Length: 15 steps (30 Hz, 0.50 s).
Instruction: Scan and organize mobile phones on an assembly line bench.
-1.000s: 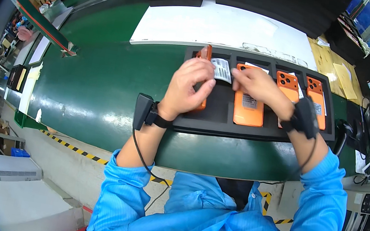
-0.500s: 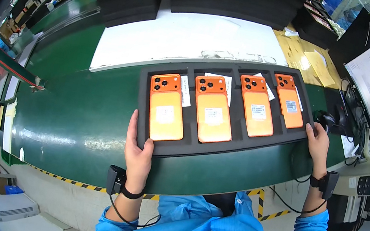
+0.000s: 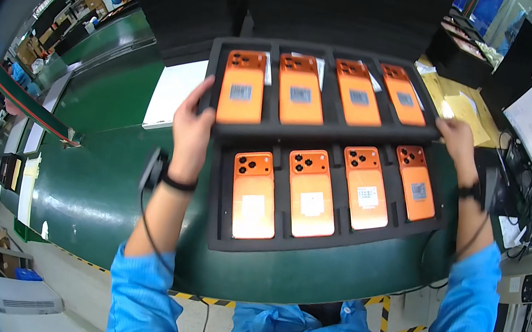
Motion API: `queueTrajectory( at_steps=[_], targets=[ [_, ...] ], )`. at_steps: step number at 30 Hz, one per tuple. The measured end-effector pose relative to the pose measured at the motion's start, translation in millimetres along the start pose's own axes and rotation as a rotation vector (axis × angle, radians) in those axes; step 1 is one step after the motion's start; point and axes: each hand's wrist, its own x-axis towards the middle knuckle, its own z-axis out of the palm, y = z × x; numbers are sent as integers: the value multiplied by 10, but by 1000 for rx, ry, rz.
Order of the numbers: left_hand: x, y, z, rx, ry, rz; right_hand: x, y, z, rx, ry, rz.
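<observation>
L hand (image 3: 191, 131) & R hand (image 3: 455, 136) grip upper tray (image 3: 317, 132), 4 orange phones (image 3: 301, 90).

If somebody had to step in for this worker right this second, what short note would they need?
Left hand: grips the left edge of the upper black tray, raised.
Right hand: grips that tray's right edge.
Upper tray: four orange phones, backs up, one per slot, held above the far part of the lower tray.
Lower tray: on the green conveyor belt, four orange phones inside.
Done: both trays are full.
Left: the raised tray is not yet set down.
</observation>
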Motion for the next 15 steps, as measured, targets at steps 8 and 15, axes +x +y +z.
queueTrajectory(
  at_steps=[8, 15],
  targets=[
    [-147, -211, 356, 775, -245, 335, -711, -18, -70, 331, -165, -96],
    [-567, -34, 1050, 874, -614, 576, -1533, 824, -783, -539, 502, -70]
  ],
)
